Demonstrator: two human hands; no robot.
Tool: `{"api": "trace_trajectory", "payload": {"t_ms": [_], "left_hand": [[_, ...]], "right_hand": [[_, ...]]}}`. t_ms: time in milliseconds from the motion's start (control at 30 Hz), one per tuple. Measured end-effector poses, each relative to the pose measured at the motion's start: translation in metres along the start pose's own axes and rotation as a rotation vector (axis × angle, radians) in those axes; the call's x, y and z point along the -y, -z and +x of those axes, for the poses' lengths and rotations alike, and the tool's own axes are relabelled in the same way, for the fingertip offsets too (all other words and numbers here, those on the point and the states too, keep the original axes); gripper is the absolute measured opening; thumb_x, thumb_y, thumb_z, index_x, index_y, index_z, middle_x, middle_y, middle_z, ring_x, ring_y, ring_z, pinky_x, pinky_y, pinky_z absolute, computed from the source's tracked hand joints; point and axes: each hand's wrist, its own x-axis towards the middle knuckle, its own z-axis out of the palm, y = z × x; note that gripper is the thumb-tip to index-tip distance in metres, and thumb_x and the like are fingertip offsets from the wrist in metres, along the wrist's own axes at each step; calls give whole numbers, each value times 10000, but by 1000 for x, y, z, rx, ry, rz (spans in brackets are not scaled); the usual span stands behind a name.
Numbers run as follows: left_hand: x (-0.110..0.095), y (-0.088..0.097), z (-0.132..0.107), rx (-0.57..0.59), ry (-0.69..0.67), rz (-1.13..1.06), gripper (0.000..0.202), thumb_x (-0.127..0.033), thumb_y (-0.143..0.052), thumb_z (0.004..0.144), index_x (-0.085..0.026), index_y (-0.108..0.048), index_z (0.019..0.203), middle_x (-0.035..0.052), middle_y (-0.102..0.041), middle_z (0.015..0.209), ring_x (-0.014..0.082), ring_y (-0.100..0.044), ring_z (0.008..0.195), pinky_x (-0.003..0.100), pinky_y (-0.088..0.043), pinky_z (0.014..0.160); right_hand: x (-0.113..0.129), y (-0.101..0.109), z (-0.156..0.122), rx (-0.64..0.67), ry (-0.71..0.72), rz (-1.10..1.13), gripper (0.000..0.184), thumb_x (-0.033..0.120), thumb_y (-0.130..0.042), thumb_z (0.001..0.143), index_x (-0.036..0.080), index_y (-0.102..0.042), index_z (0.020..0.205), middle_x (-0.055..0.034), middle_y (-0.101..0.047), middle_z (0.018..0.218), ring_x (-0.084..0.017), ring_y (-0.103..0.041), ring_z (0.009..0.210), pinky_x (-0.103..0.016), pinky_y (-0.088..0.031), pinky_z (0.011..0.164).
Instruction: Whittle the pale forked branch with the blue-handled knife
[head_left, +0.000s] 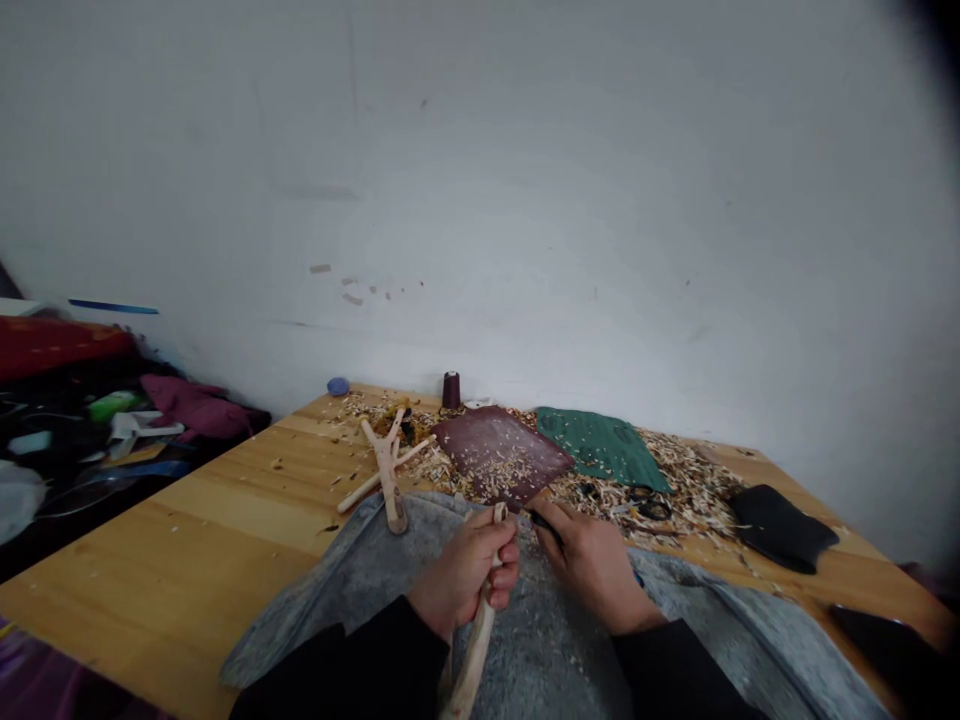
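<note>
My left hand [484, 565] is closed around a pale, peeled wooden branch [476, 650], whose cut upper end pokes out above the thumb. The branch runs down toward my body over a grey cloth [547, 640]. Just right of it, my right hand [589, 560] is wrapped round a dark knife [541, 522]. The front of the knife points toward the branch, but its cutting edge cannot be made out. Beyond my left hand, a forked piece of peeled wood [388, 470] rests on the cloth's edge and the table.
Wood shavings [701, 485] cover the back of the wooden table [187, 550]. Among them lie a maroon sheet [499, 450], a green sheet [600, 445] and a black flat piece [780, 525]. A dark thread spool [451, 390] stands near the wall. Clutter fills the far left.
</note>
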Motion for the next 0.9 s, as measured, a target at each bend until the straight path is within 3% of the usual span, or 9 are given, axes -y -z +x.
{"api": "trace_trajectory", "payload": {"t_ms": [167,367,633,900], "left_hand": [[2,-4,-2,-73,17,288,208,-389,-517,818,-242,-370,814,-108,-408,590,31,-303,359,168,-217,345],[1,-7,-4,-100,74,251,174,-333,-517,795,-240,-370,802,-110,-393,576,28,-293,366,169,-190,358],[6,-5,-4,-27,0,275,384,-522,-641,715,-226,-396,708,-108,-351,530,29,-272,375,179,-200,339],[15,-5,1,-111,-6,310,386,-554,-600,777,-230,-415,681,-98,-346,497,46,-274,355,200,-208,339]], "right_hand": [[4,-4,-1,60,-3,-64,246,205,-460,905,260,-611,1092,-18,-694,969,-142,-652,789,-209,-405,671],[11,-3,0,140,11,-169,248,195,-451,905,239,-601,1097,-21,-670,911,-153,-633,770,-237,-357,630],[19,-7,-1,139,16,-186,112,183,-487,897,222,-592,894,-9,-633,823,-156,-602,759,-259,-311,624],[22,-7,0,150,-33,-208,121,161,-479,894,213,-589,894,-23,-630,840,-167,-599,777,-266,-323,642]]}}
